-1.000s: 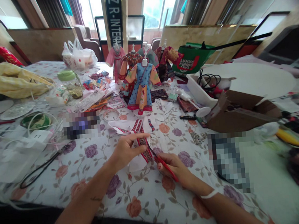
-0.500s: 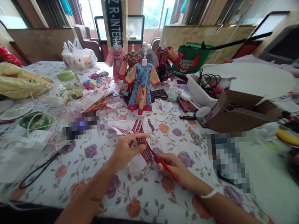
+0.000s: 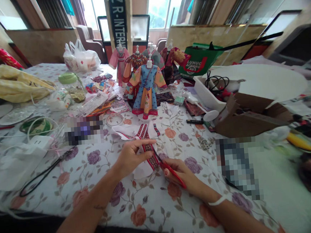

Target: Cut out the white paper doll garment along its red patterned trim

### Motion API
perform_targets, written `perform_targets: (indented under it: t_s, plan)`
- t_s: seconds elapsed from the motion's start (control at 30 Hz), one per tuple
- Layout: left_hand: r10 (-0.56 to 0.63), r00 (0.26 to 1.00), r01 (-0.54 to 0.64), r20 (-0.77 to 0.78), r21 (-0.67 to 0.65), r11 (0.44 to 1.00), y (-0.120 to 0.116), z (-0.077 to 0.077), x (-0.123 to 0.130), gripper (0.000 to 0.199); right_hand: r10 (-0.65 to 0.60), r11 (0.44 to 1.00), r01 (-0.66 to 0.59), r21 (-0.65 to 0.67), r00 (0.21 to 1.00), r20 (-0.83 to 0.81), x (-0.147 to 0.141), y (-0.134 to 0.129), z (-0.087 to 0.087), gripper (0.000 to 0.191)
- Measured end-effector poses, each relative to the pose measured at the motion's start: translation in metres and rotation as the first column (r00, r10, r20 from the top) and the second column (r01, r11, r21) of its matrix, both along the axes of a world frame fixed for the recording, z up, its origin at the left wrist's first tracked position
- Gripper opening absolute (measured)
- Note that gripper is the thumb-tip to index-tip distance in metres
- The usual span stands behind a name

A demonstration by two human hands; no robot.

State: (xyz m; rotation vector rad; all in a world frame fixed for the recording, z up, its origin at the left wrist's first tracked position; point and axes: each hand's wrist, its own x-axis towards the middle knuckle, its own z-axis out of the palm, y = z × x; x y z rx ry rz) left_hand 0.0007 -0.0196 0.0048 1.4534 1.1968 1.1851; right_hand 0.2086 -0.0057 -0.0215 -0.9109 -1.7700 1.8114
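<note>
A small white garment (image 3: 143,170) with red patterned trim lies flat on the flowered tablecloth. My left hand (image 3: 129,156) rests over its middle, fingers stretched out and thumb apart from them, pressing on the cloth. In my right hand (image 3: 180,172) are red-handled scissors (image 3: 176,175), their dark blades pointing up and left at the garment's right edge beside the trim. Just beyond stands a doll-sized blue and orange dress (image 3: 146,92) on a white stand, with several other small costumes behind it.
Right of the hands are an open cardboard box (image 3: 252,116), a white tray (image 3: 210,97) with cables and a green bag (image 3: 199,61). At the left lie a white power strip (image 3: 36,149), a black cord loop (image 3: 41,172), a lidded jar (image 3: 72,87) and a yellow bag (image 3: 15,84).
</note>
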Motion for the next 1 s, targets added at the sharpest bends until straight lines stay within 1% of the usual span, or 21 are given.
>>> perform_targets:
  t_s: [0.1, 0.17, 0.3, 0.43, 0.7, 0.83, 1.0]
  plan:
    - [-0.003, 1.0, 0.003, -0.008, 0.005, 1.0, 0.0001, -0.0005, -0.0001, 0.034, 0.014, 0.998, -0.015, -0.066, 1.0, -0.014, 0.0015, -0.0003, -0.0051, 0.047]
    - [-0.004, 1.0, 0.004, -0.01, 0.006, 1.0, -0.0001, -0.0001, 0.0001, 0.034, 0.013, 0.997, -0.014, -0.078, 1.0, -0.012, 0.0021, -0.0004, -0.007, 0.047]
    - [0.0, 1.0, 0.0, -0.007, 0.006, 1.0, -0.0002, 0.0003, 0.0007, 0.034, 0.002, 0.999, -0.003, -0.033, 1.0, -0.014, 0.0006, -0.0002, -0.0038, 0.05]
    - [-0.002, 1.0, 0.002, -0.01, 0.004, 1.0, -0.0002, -0.0003, 0.0005, 0.034, -0.002, 0.999, 0.002, -0.038, 1.0, -0.004, -0.0015, -0.0003, 0.0003, 0.052]
    - [-0.005, 1.0, 0.005, -0.023, -0.001, 1.0, -0.0005, 0.0029, 0.0, 0.034, -0.014, 1.0, 0.013, 0.027, 0.999, 0.029, -0.0009, 0.0006, 0.0005, 0.054]
    - [0.025, 1.0, -0.025, 0.0, -0.002, 1.0, -0.0007, 0.0038, -0.0005, 0.035, -0.034, 0.998, 0.03, 0.057, 0.997, 0.067, -0.001, 0.0013, 0.0008, 0.056]
    - [0.051, 0.998, -0.05, 0.037, -0.02, 0.999, 0.0003, -0.0006, -0.001, 0.038, -0.027, 0.996, 0.021, 0.081, 0.997, 0.076, -0.0017, 0.0019, 0.0011, 0.056]
